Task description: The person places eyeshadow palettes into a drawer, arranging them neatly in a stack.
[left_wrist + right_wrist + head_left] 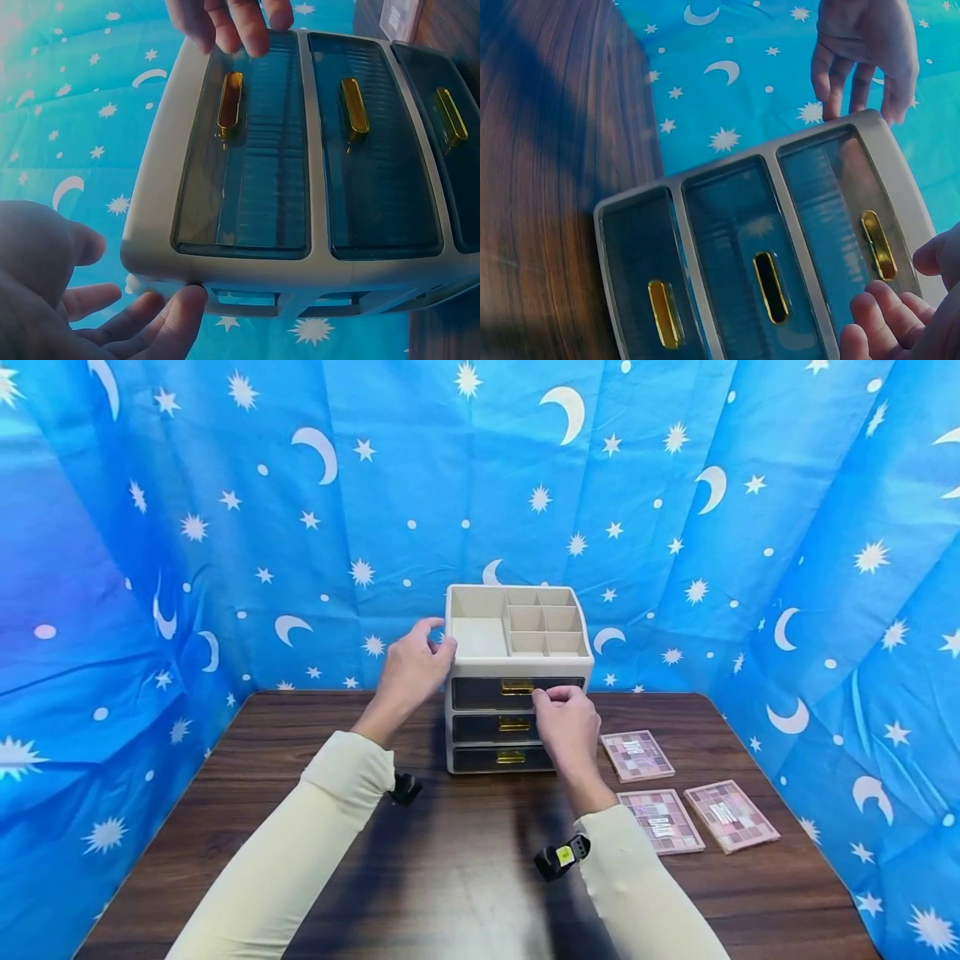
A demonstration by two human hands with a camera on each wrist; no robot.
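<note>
A cream desktop organizer (480, 669) with three dark see-through drawers and gold handles stands at the back of the table. My left hand (412, 667) is at its upper left side; in the left wrist view, a fingertip of that hand (169, 326) meets the side wall. In front of the top drawer (477, 693) is my right hand (568, 727), just right of the gold handle (517, 689). The right wrist view shows its loosely bent fingers (889, 319) near the handle (878, 244), not gripping it. All three drawers are closed.
Three flat, pink checkered palettes lie to the right of the organizer: one nearer the back (637, 756), one in front (662, 821) and one farther right (731, 815). Blue cloth (450, 460) with moons and stars hangs behind the wooden table (450, 877) and along both sides.
</note>
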